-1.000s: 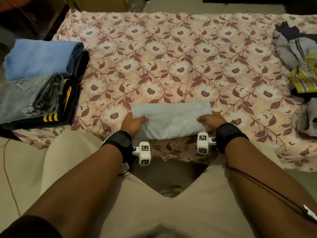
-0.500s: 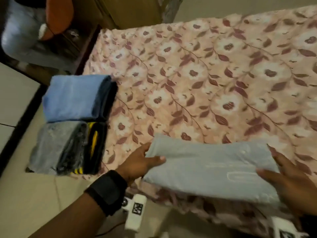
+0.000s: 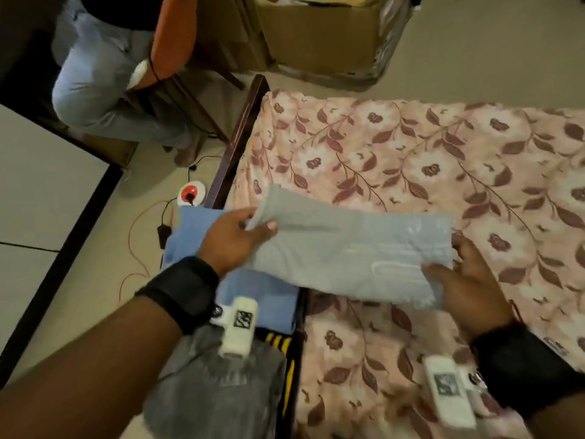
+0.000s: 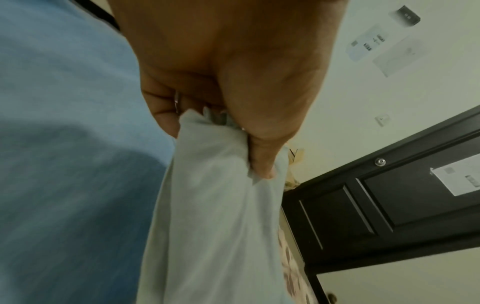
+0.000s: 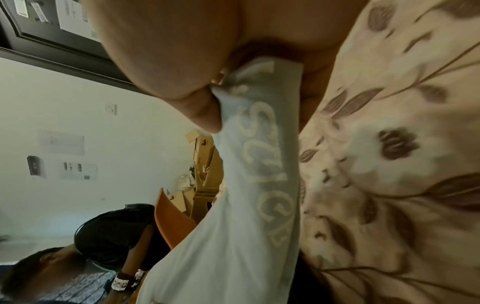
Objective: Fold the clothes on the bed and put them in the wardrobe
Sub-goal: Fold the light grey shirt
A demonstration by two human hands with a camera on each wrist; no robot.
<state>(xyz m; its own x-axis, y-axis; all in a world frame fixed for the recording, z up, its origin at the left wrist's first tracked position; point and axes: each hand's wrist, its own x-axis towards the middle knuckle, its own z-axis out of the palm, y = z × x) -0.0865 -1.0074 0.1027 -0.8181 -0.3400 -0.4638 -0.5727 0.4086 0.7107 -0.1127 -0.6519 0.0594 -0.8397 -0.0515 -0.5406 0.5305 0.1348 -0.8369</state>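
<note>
A folded pale grey garment (image 3: pixel 348 248) with white lettering hangs in the air between my two hands, above the bed's left edge. My left hand (image 3: pixel 243 236) pinches its left end, thumb on top, over a folded light blue garment (image 3: pixel 196 236). My right hand (image 3: pixel 459 274) grips its right end over the floral bedsheet (image 3: pixel 443 160). The left wrist view shows the thumb and fingers of my left hand (image 4: pixel 233 127) bunched on the grey garment (image 4: pixel 215 216). In the right wrist view the thumb of my right hand (image 5: pixel 205 115) clamps the lettered grey garment (image 5: pixel 259 185).
The blue garment tops a stack with grey jeans (image 3: pixel 221 391) and a black, yellow-striped item (image 3: pixel 285 350) at the bed's left side. A seated person (image 3: pixel 104 74), a cardboard box (image 3: pixel 323 30) and a cabled power plug (image 3: pixel 191 193) lie beyond the dark bed frame (image 3: pixel 240 141).
Both hands have lifted the folded grey garment off the bedsheet and carried it left, so its left end now hangs over the stacked clothes. My view has swung left.
</note>
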